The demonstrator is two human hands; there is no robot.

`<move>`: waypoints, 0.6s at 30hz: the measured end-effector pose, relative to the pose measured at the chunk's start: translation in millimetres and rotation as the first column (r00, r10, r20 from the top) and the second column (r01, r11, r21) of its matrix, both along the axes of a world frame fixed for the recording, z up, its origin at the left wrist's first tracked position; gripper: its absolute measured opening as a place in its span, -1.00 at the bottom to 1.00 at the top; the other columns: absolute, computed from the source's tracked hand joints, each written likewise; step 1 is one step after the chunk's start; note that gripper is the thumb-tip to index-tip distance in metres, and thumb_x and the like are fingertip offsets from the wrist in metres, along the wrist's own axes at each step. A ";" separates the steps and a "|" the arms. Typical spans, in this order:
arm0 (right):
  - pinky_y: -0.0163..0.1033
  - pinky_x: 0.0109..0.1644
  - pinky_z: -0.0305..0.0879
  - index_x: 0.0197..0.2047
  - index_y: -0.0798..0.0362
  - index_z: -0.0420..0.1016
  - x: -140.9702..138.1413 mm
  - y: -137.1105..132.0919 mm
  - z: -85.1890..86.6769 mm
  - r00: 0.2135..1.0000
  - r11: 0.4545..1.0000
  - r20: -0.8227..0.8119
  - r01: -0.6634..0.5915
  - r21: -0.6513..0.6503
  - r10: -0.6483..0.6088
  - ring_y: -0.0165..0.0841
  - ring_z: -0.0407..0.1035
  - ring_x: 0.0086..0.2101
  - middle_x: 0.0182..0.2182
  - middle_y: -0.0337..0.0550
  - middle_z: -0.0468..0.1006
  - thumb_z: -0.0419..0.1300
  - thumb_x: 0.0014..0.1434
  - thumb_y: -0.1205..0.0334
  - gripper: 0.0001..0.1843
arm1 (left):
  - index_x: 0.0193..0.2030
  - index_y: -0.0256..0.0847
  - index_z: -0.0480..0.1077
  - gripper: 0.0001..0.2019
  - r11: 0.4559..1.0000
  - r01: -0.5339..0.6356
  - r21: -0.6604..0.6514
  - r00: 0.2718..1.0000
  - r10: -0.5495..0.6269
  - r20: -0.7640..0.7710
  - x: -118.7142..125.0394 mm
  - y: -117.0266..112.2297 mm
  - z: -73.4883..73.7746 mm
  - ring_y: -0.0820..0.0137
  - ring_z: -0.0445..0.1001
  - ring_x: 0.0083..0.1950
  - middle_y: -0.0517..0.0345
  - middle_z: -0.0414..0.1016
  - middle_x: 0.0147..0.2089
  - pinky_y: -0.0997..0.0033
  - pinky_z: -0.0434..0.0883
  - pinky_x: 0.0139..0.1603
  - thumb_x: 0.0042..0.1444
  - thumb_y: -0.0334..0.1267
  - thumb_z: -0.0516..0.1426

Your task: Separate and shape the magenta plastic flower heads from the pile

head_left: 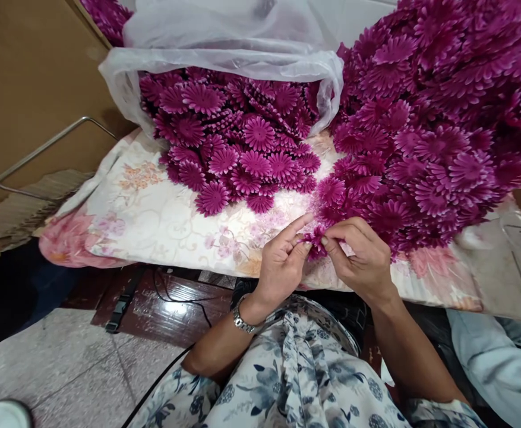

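Between both hands, at the table's near edge, is a small magenta fabric flower [315, 235] with its petals bunched. My left hand [283, 252], with a watch on its wrist, pinches the flower's left side between thumb and fingers, the index finger stretched out past it. On the opposite side, my right hand [359, 252] grips the petals between thumb and index finger. Just beyond my fingers lies a large heap of magenta flowers [438, 154]. More magenta flowers [255, 163] spill out of a translucent plastic bag [224, 58] onto the floral cloth [162, 223].
A cardboard box [32, 77] stands at the left, with a bent metal rod [41, 151] beside it. Below the table are a brown wooden surface [166, 309] and a black strap [124, 303]. A person's light-blue clothing [496, 362] shows at the lower right.
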State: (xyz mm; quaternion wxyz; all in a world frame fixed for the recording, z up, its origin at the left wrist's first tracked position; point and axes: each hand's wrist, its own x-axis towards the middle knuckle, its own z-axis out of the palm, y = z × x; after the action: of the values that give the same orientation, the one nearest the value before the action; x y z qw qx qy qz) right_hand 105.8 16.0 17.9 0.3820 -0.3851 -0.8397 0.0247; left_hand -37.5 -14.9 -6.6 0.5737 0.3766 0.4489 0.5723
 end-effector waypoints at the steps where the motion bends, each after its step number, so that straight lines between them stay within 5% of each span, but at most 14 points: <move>1: -0.25 -0.30 0.38 -0.32 0.02 0.42 3.1 3.6 1.8 0.999 0.998 0.001 0.041 0.038 -0.041 -0.37 0.39 -0.38 -0.45 -0.19 0.49 0.16 0.13 0.42 -0.90 | 0.04 -0.13 0.47 -0.64 1.000 -0.006 0.004 1.000 0.006 0.020 -0.4 1.1 -0.3 0.60 0.12 -0.58 0.30 0.35 -0.55 0.59 0.17 -0.57 0.07 -0.30 0.21; 5: -0.16 -0.24 0.27 -0.28 0.00 0.45 24.4 25.3 12.6 0.943 0.918 0.084 0.290 0.269 -0.322 -0.30 0.34 -0.35 -0.40 -0.13 0.51 0.18 0.14 0.34 -0.93 | -0.05 -0.13 0.49 -0.71 1.000 -0.007 -0.024 0.985 0.011 0.171 0.6 6.5 -5.3 0.61 0.31 -0.49 0.29 0.43 -0.50 0.64 0.29 -0.41 0.04 -0.33 0.23; 8: -0.06 -0.15 0.18 -0.21 -0.01 0.48 35.5 34.6 20.0 0.876 0.884 0.195 0.387 0.262 -0.442 -0.22 0.32 -0.27 -0.30 -0.06 0.52 0.15 0.18 0.23 -0.89 | -0.11 -0.18 0.50 -0.72 0.998 0.002 -0.058 0.960 0.015 0.281 2.9 9.4 -5.9 0.56 0.44 -0.39 0.23 0.52 -0.42 0.59 0.39 -0.28 -0.02 -0.31 0.28; 10: -0.04 -0.13 0.17 -0.18 -0.01 0.48 33.4 31.5 22.0 0.895 0.909 0.204 0.352 0.224 -0.397 -0.20 0.33 -0.24 -0.26 -0.05 0.52 0.17 0.18 0.20 -0.86 | -0.16 -0.20 0.50 -0.72 0.996 -0.004 -0.087 0.946 0.032 0.322 3.9 10.6 -3.5 0.55 0.46 -0.39 0.21 0.54 -0.41 0.58 0.40 -0.27 -0.08 -0.31 0.31; 15: -0.15 -0.17 0.29 -0.22 0.04 0.45 7.6 10.2 12.3 0.992 1.000 0.129 0.016 0.007 -0.016 -0.30 0.37 -0.29 -0.36 -0.13 0.53 0.22 0.14 0.25 -0.89 | -0.26 -0.23 0.50 -0.76 0.994 0.007 -0.105 0.928 0.032 0.370 4.5 10.4 1.8 0.59 0.40 -0.45 0.24 0.52 -0.44 0.63 0.36 -0.36 -0.13 -0.30 0.34; 18: -0.13 -0.18 0.30 -0.28 0.05 0.42 -0.8 5.4 3.3 0.990 0.999 0.140 0.003 -0.040 0.002 -0.28 0.37 -0.29 -0.37 -0.12 0.53 0.19 0.16 0.27 -0.95 | -0.26 -0.25 0.50 -0.76 0.993 0.033 -0.115 0.933 0.011 0.360 4.4 8.8 0.0 0.60 0.37 -0.46 0.24 0.50 -0.44 0.64 0.33 -0.38 -0.12 -0.30 0.33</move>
State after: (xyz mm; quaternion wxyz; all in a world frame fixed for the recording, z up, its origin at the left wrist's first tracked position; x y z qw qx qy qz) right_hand 105.0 21.5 21.3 0.3142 -0.3938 -0.8637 0.0144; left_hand -33.1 -6.2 -6.6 0.6709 0.2330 0.3675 0.6004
